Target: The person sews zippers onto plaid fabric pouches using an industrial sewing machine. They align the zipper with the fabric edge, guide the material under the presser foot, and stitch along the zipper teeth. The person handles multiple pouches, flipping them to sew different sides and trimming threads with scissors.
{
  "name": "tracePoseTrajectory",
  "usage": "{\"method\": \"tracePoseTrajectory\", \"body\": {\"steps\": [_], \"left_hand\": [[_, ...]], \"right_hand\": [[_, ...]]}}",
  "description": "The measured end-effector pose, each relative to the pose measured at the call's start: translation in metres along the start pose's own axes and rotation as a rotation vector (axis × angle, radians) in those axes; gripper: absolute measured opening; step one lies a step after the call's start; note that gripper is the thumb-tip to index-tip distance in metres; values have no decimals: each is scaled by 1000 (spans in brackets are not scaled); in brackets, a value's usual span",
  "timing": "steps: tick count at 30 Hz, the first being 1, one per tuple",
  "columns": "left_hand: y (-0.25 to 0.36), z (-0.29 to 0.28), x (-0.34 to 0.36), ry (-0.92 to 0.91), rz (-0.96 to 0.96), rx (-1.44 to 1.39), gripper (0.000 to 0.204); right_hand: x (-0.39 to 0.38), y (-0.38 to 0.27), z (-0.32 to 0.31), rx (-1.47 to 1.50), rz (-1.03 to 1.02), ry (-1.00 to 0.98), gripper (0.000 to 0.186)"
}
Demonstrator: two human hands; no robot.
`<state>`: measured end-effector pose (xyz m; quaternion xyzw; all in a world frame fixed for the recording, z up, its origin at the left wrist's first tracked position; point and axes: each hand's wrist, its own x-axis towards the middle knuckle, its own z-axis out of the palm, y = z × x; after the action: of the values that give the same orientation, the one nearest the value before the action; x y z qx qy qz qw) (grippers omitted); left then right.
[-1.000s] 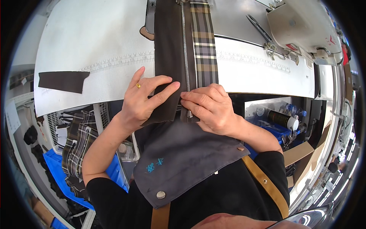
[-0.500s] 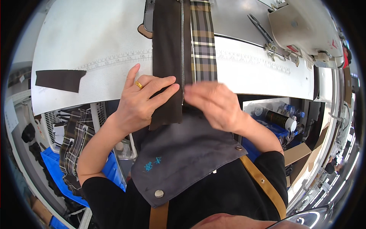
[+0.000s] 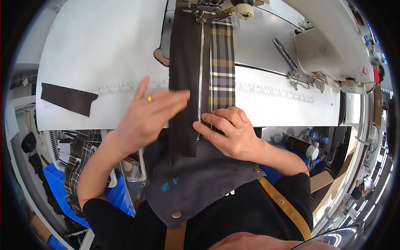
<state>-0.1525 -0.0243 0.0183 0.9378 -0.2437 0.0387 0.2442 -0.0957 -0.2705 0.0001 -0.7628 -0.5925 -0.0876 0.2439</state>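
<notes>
A long dark brown fabric strip (image 3: 183, 66) with a metal zipper (image 3: 201, 71) lies under the sewing machine's presser foot (image 3: 201, 17) and hangs over the table's front edge. A plaid strip (image 3: 222, 50) runs beside the zipper on the right. My left hand (image 3: 146, 116), with a gold ring, is over the brown strip's left side, fingers stretched and slightly blurred. My right hand (image 3: 229, 137) has its fingers curled on the zipper's lower end, thumb at the brown strip's edge.
A loose dark fabric piece (image 3: 66, 98) lies left on the white table (image 3: 100, 54). Tweezers (image 3: 284, 54) rest right, by the machine body (image 3: 329, 50). Below are a blue bin (image 3: 56, 187) with plaid fabric and, right, bottles and a cardboard box (image 3: 321, 187). A person (image 3: 362, 189) shows at far right.
The view has shifted, bringing the presser foot into sight. My right hand, blurred earlier, now grips the zipper's lower end. My left hand's fingers have spread and moved off their earlier resting spot.
</notes>
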Motion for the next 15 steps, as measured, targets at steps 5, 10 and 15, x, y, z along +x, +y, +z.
{"method": "tracePoseTrajectory", "body": {"steps": [5,10,15], "left_hand": [[-43,9,62,272,-81,214,38],[-64,8,75,182,-121,157,42],[-65,1,78,129,-138,116,41]], "right_hand": [[7,-1,-5,19,2,-25,41],[4,7,-2,84,-12,-9,41],[4,4,-3,76,6,-23,41]]}}
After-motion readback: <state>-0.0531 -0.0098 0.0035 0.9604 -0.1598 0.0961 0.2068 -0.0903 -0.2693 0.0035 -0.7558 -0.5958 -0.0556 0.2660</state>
